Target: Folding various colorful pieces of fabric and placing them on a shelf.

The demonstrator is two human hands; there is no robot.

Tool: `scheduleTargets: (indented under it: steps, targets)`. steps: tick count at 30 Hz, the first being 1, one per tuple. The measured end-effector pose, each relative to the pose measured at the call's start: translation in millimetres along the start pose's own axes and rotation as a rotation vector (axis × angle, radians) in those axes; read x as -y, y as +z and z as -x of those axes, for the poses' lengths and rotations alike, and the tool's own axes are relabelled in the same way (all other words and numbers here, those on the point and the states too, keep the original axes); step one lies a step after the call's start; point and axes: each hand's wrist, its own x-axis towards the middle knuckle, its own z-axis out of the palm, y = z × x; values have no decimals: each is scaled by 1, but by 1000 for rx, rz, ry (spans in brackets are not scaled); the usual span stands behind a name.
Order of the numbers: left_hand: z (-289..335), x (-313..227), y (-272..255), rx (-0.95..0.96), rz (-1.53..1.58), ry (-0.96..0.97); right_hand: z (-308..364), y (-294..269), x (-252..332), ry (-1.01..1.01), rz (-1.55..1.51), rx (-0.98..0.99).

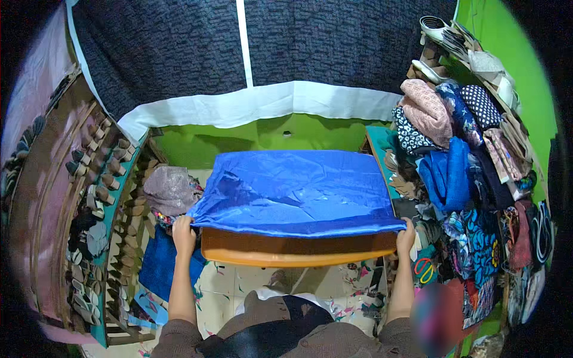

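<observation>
A shiny blue cloth (pixel 304 191) lies spread over an orange-brown table (pixel 286 259), whose near part and front edge show bare. My left hand (pixel 184 232) is closed on the near left corner of the cloth, and creases gather toward that grip. At the near right corner, my right hand (pixel 406 236) pinches the same cloth. Between the two hands the near edge hangs raised in a nearly straight line above the table. Both forearms come up from the lower edge.
Left stands a rack of shoe-shaped forms (pixel 107 179); beside it are a grey bundle (pixel 170 190) and blue cloth (pixel 161 262). Folded fabrics (pixel 447 173) pile up on the right, with orange-handled scissors (pixel 424 270) near my right forearm. Scraps litter the tiled floor (pixel 224 298). A dark curtain (pixel 173 53) hangs behind.
</observation>
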Motion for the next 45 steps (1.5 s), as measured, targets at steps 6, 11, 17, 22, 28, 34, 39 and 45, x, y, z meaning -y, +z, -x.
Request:
scheduleTargets:
  steps: [6, 11, 17, 22, 28, 34, 39, 45]
  targets:
    - [65, -5, -35, 61, -94, -52, 34, -51, -13, -360, 349, 20]
    - [114, -17, -65, 22, -166, -9, 63, -83, -37, -391, 378, 22]
    - [143, -17, -107, 53, -174, -65, 78, -110, -53, -377, 389, -63]
    - [114, -19, -100, 8, -194, -17, 56, -114, -57, -188, 382, -51]
    - [34, -7, -62, -52, -237, 36, 1, -94, -47, -256, 438, -151]
    - [-69, -9, 10, 61, -269, 76, -64, -43, -45, -330, 470, -162]
    - [-132, 2, 76, 176, -308, 81, -113, 18, -24, -77, 612, 16]
    - [-172, 29, 148, 288, -310, -11, -160, 83, -25, 25, 585, 53]
